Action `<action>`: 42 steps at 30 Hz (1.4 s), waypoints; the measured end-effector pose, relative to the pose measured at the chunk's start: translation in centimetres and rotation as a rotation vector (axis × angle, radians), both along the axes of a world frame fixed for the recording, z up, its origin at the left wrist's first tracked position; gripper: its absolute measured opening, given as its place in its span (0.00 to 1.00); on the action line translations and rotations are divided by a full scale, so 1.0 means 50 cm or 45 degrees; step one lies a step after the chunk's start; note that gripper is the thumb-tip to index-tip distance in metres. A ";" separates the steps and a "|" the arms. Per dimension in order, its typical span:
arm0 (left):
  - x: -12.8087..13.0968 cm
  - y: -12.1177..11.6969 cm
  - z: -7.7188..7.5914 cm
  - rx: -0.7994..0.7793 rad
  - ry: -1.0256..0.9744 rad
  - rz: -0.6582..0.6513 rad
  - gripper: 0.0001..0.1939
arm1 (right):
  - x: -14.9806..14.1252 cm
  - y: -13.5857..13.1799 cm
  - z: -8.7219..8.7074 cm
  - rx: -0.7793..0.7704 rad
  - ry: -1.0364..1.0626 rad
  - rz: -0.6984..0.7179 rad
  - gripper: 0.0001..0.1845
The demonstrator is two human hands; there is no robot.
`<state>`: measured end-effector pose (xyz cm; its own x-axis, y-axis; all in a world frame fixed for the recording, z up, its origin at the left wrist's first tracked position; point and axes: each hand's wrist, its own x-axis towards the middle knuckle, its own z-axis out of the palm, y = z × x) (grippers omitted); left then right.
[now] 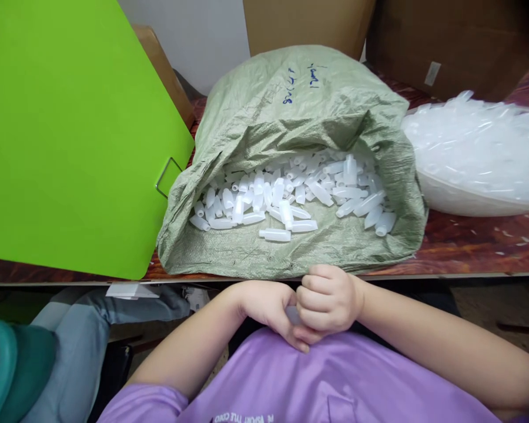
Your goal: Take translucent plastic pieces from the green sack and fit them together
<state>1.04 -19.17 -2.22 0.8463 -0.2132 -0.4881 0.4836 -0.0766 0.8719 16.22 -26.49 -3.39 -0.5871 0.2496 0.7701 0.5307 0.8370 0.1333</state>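
Close to my purple shirt, at the table's front edge, my two hands meet. My left hand [271, 305] is closed, with its thumb against a small translucent plastic tube [293, 315], mostly hidden between the hands. The fingers of my right hand [328, 299] are curled over the same piece. Just beyond them lies a pale green woven sack [308, 106] on its side, its mouth facing me. Many white translucent plastic tubes [275, 235] like small bottles lie loose inside the mouth, a few near its front lip.
A bright green board [70, 135] with a metal handle [167, 176] stands left. A clear bag [480, 158] of white pieces lies right on the red-brown table [480, 241]. Cardboard boxes [449, 47] stand behind. At lower left are a teal bucket [30, 364] and a person's jeans-clad leg [81, 335].
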 end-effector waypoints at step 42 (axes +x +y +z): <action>0.058 0.087 -0.019 1.766 -0.041 0.475 0.25 | 0.134 0.108 0.003 -0.947 0.120 -0.981 0.12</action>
